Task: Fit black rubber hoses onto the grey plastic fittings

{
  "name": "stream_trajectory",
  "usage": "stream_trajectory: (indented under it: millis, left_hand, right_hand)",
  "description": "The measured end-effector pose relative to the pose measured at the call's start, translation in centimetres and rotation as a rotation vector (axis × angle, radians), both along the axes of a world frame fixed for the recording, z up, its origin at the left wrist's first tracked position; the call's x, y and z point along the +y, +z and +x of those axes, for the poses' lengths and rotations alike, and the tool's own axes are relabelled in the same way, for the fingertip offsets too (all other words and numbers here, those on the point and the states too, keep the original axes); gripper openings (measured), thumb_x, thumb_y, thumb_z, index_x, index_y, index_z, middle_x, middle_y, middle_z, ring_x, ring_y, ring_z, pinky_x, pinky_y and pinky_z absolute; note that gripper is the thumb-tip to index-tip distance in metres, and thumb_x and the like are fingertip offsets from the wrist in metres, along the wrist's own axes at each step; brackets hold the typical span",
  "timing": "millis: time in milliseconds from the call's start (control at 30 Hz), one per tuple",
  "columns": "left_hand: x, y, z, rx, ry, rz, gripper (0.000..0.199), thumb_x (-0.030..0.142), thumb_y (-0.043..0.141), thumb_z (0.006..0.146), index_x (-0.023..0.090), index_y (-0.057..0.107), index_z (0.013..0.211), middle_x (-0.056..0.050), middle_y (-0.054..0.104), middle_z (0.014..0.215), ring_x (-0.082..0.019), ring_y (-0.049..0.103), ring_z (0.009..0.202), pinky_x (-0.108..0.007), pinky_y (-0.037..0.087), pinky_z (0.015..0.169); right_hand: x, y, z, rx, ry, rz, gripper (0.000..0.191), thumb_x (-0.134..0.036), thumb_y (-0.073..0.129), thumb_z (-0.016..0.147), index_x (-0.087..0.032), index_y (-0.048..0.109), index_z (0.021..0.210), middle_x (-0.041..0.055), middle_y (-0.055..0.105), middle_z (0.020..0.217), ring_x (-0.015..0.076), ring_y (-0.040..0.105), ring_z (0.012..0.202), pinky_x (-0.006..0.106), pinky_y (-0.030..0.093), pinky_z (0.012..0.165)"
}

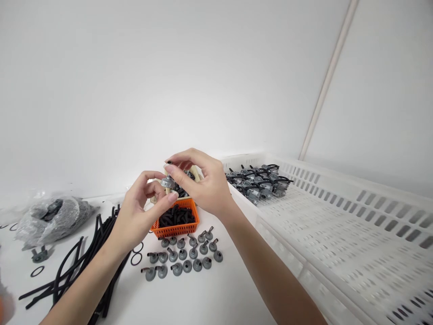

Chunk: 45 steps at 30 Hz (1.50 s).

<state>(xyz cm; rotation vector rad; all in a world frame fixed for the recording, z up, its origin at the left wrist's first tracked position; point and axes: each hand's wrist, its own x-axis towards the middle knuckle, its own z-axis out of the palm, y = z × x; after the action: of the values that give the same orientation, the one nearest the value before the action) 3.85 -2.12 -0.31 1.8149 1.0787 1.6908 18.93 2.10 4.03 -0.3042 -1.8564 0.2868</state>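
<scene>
Fingers (173, 197) of both hands (135, 214) (208, 183) pinch a round, grey, plastic-looking fitting (167, 182) near the orange plastic basket (177, 230). Likely light, stiff; grip its rim.

The bare left forearm (91, 271) slants up from lower left, the right forearm (270, 266) from lower right. The left hand (135, 214) is lower, fingers curled toward the thumb in a pinch. The right hand (208, 185) is higher, pointing left, thumb and fingers pinched, fingertips near the left's.
</scene>
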Motion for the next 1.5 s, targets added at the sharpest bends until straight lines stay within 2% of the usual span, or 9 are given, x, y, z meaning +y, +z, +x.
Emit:
stream_trajectory:
  millis: [167,433,667,833,933,1100,1300,1400,1500]
  left_hand:
    - [-0.07,0.15,-0.12,0.059,0.008,0.035,0.033,0.046,0.043,0.094,0.020,0.057,0.077,0.002,0.046,0.061,-0.015,0.046,0.063,-0.029,0.038,0.065]
    - [0.01,-0.39,0.04,-0.131,-0.056,0.055,0.026,0.044,0.046,0.093,0.025,0.053,0.109,0.005,0.050,0.063,-0.013,0.048,0.063,-0.027,0.039,0.066]
    - [-0.18,-0.11,0.22,-0.157,0.094,0.134,0.014,0.038,0.052,0.092,0.025,0.056,0.095,0.006,0.047,0.059,-0.011,0.045,0.057,-0.025,0.039,0.064]
    - [-0.11,0.01,-0.01,-0.101,0.101,0.090,0.039,0.045,0.041,0.095,0.020,0.051,0.066,0.003,0.044,0.058,-0.012,0.044,0.060,-0.028,0.036,0.065]
    - [-0.05,-0.01,-0.11,-0.109,0.046,0.058,0.038,0.052,0.039,0.094,0.021,0.058,0.080,0.003,0.046,0.058,-0.013,0.045,0.060,-0.029,0.037,0.065]
    - [-0.09,0.07,-0.07,-0.052,0.074,0.050,0.027,0.043,0.067,0.081,0.024,0.056,0.097,0.007,0.046,0.060,-0.012,0.045,0.059,-0.026,0.037,0.061]
    - [0.23,-0.11,-0.27,-0.022,-0.020,-0.005,0.064,0.063,0.018,0.093,0.020,0.063,0.077,-0.001,0.050,0.059,-0.017,0.049,0.063,-0.033,0.040,0.070]
    - [0.16,-0.08,-0.19,-0.050,0.028,0.028,0.040,0.060,0.053,0.084,0.025,0.059,0.102,0.005,0.048,0.058,-0.015,0.047,0.059,-0.029,0.040,0.065]
    - [0.10,0.00,-0.25,-0.044,0.108,0.050,0.032,0.054,0.057,0.085,0.023,0.062,0.086,0.004,0.047,0.058,-0.014,0.048,0.062,-0.028,0.038,0.064]
  right_hand:
    - [0.03,-0.03,-0.02,0.008,-0.015,-0.003,0.014,-0.032,0.061,0.086,-0.019,0.067,0.090,0.0015,0.068,0.084,0.0116,0.061,0.076,0.027,0.049,0.071]
    - [0.01,-0.06,-0.02,0.028,-0.012,-0.008,0.012,-0.031,0.063,0.086,-0.019,0.066,0.088,0.0009,0.067,0.082,0.0112,0.061,0.076,0.026,0.049,0.071]
    - [-0.04,-0.06,-0.04,0.008,-0.009,-0.006,0.015,-0.033,0.063,0.086,-0.019,0.065,0.085,0.0007,0.067,0.081,0.0110,0.061,0.075,0.025,0.048,0.070]
    - [-0.02,-0.01,-0.03,0.007,0.016,0.003,0.013,-0.031,0.063,0.086,-0.019,0.066,0.087,0.0009,0.068,0.082,0.0106,0.062,0.076,0.024,0.048,0.070]
    - [0.03,-0.04,-0.01,0.010,0.018,0.011,0.011,-0.029,0.063,0.086,-0.018,0.066,0.087,0.0008,0.068,0.082,0.0106,0.062,0.075,0.025,0.048,0.069]
    - [0.11,-0.05,0.06,-0.011,0.012,0.004,0.013,-0.031,0.062,0.086,-0.019,0.066,0.089,0.0016,0.068,0.083,0.0119,0.062,0.077,0.026,0.049,0.070]
    - [0.12,0.00,0.08,-0.017,0.013,0.013,0.012,-0.031,0.062,0.086,-0.019,0.066,0.088,0.0016,0.068,0.082,0.0119,0.062,0.076,0.027,0.049,0.070]
    - [0.11,-0.04,0.06,-0.006,0.012,0.011,0.011,-0.029,0.063,0.086,-0.019,0.066,0.088,0.0014,0.068,0.082,0.0119,0.062,0.075,0.027,0.049,0.069]
    - [0.13,-0.07,0.03,0.001,0.006,0.013,0.012,-0.030,0.063,0.086,-0.019,0.066,0.087,0.0015,0.068,0.083,0.0118,0.062,0.076,0.027,0.049,0.070]
